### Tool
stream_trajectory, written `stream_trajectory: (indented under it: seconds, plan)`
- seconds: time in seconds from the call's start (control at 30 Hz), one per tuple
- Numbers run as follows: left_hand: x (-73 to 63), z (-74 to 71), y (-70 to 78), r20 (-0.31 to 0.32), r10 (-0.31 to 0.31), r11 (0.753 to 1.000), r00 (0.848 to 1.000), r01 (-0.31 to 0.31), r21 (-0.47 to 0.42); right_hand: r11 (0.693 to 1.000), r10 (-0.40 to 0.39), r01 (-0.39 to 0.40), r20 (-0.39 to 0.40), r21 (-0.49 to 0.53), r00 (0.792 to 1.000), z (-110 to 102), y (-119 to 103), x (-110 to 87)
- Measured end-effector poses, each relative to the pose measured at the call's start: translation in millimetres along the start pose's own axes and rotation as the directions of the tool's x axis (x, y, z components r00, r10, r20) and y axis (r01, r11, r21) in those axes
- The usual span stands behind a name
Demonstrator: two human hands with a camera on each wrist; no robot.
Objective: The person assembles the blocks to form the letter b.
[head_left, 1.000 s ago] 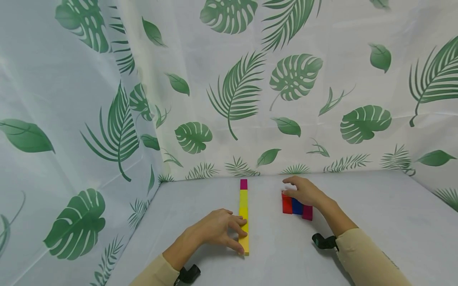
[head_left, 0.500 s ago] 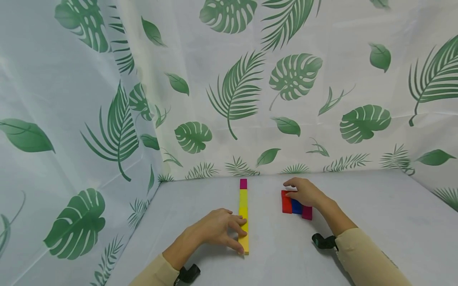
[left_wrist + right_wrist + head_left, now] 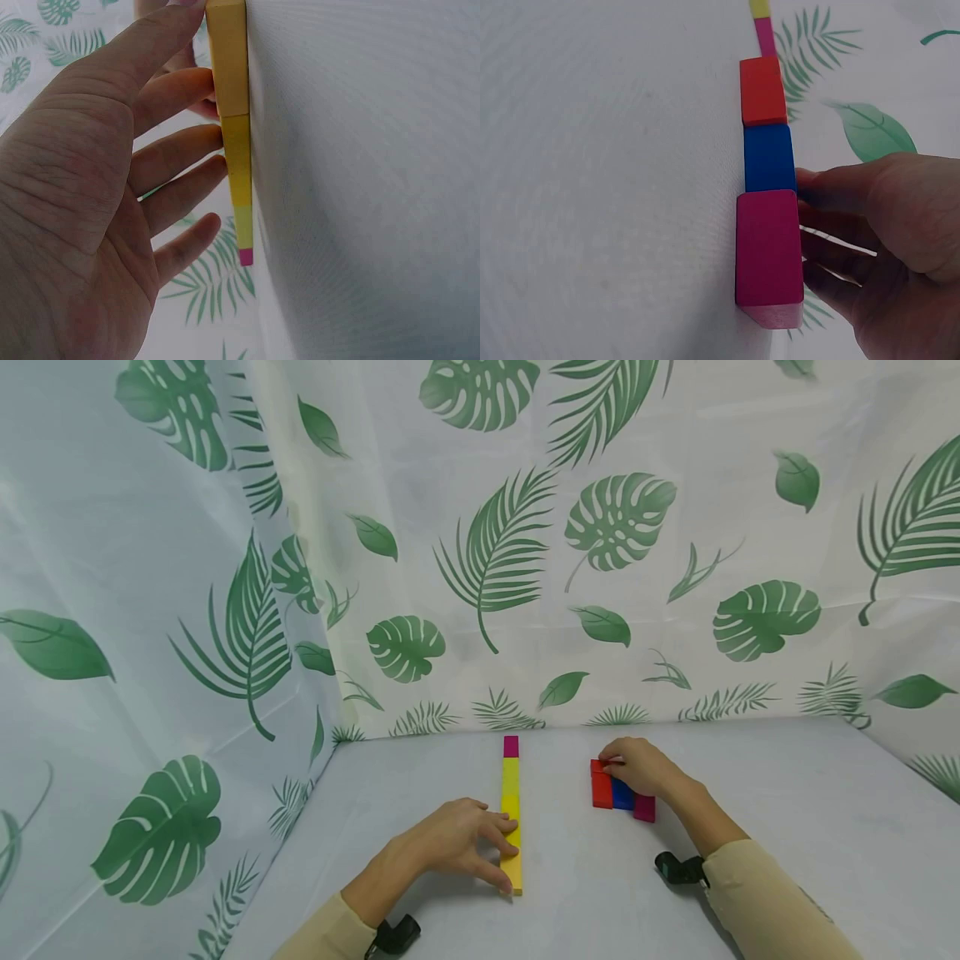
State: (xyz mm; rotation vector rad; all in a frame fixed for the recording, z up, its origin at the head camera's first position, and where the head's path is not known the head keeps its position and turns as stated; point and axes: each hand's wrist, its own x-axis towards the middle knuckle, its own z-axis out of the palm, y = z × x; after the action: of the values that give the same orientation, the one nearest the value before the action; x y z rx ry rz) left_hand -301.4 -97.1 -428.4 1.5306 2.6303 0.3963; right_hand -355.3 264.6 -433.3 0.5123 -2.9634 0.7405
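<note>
My left hand (image 3: 450, 839) lies at the left of a straight row of yellow blocks (image 3: 511, 810), its fingertips touching the row and its thumb at the near end. A small magenta block (image 3: 511, 747) caps the far end. In the left wrist view, that hand's fingers are spread, their tips along the side of the yellow blocks (image 3: 238, 159). On the right, a red block (image 3: 602, 792), a blue block (image 3: 622, 794) and a magenta block (image 3: 644, 807) lie side by side. My right hand (image 3: 647, 767) reaches over them, thumb and index finger pinching at the red far-left end.
The white tabletop (image 3: 570, 910) carries both groups of blocks, with a gap between them. Leaf-print curtains (image 3: 525, 677) rise behind and at the left. A black wrist camera (image 3: 678, 867) is worn on the right arm, another camera (image 3: 397, 935) on the left.
The right index finger has come down from above the red end and closed toward the thumb. The left hand and the yellow row have stayed put.
</note>
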Motion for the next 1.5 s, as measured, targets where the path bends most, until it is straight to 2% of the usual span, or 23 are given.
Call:
stream_trajectory:
  seconds: [0.53, 1.0, 1.13, 1.3, 1.5]
  plan:
    - [0.7, 0.9, 0.1, 0.002, 0.006, 1.000, 1.000, -0.006, 0.013, 0.999, 0.027, -0.027, 0.014, -0.043, 1.000, 4, -6, -0.7]
    - [0.3, 0.4, -1.8, -0.011, 0.025, 0.999, 1.000, -0.025, 0.024, 0.999, 0.028, -0.028, -0.002, -0.029, 1.000, 10, -4, 3.9]
    - [-0.5, 1.3, -2.5, -0.002, 0.019, 0.999, 1.000, -0.019, 0.029, 0.999, 0.005, -0.006, -0.027, -0.031, 1.000, 11, -4, 4.1]
    - [-0.7, 0.5, -1.4, 0.005, 0.007, 1.000, 1.000, -0.008, 0.029, 0.998, -0.037, 0.031, -0.102, -0.062, 0.994, 11, -7, 3.8]
    - [-0.9, 0.3, -1.6, 0.001, 0.024, 0.999, 1.000, -0.024, 0.035, 0.997, -0.046, 0.036, -0.157, -0.068, 0.986, 8, -13, 5.3]
